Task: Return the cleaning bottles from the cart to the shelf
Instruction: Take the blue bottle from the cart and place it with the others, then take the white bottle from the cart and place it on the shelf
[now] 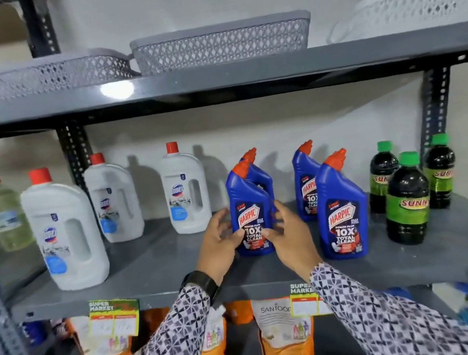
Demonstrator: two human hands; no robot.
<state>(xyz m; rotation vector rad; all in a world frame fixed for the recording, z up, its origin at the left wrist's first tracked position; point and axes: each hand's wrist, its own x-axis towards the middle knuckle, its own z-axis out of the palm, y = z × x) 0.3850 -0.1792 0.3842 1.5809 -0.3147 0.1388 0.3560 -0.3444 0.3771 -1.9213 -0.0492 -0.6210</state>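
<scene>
A blue Harpic bottle [249, 211] with an orange-red cap stands upright on the grey middle shelf [161, 267]. My left hand [221, 240] cups its left side and my right hand [287, 230] its right side, fingers touching the label. A second blue bottle stands right behind it, mostly hidden. Two more Harpic bottles [339, 210] stand to the right, one in front of the other. The cart is out of view.
White Domex jugs [65, 233] with red caps line the shelf's left part, dark green-capped Sunny bottles [406, 200] its right. Grey and white baskets [221, 42] sit on the shelf above. Orange pouches [284, 340] and price tags hang below.
</scene>
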